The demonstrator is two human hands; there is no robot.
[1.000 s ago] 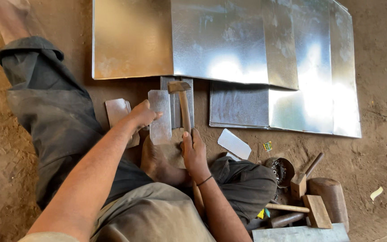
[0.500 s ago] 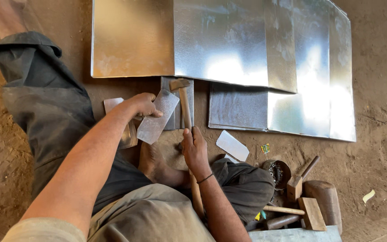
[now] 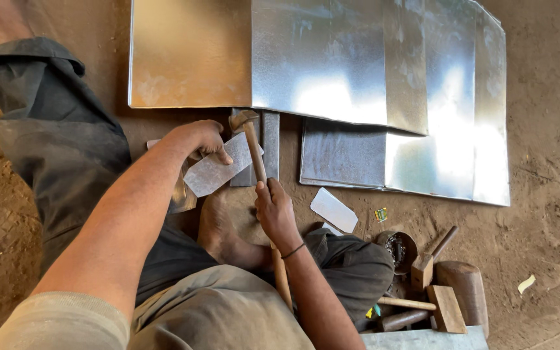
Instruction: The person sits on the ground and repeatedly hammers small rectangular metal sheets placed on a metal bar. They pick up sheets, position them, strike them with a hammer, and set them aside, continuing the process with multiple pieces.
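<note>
While our left fingers (image 3: 218,150) pinch a small metal piece (image 3: 218,170), our left hand (image 3: 199,138) reaches from a bent arm and our right hand (image 3: 275,212) clenches a hammer (image 3: 254,152) handle. Large metal sheets (image 3: 332,58) lie beyond; wooden mallets (image 3: 439,285) sit right. The piece tilts up rightward beside the hammer's head, whose handle runs toward us.

Your left hand (image 3: 199,139) holds a small metal piece (image 3: 218,170), dull grey with a faintly mottled sheen. Your right hand (image 3: 275,210) grips a hammer (image 3: 254,155) with a smooth, pale wooden handle and a worn, dark metal head. Large metal sheets (image 3: 332,65) gleam glossy, reflecting light. The floor (image 3: 546,129) is rough, matt brown earth. Your trousers (image 3: 53,142) are matt grey cloth.
</note>
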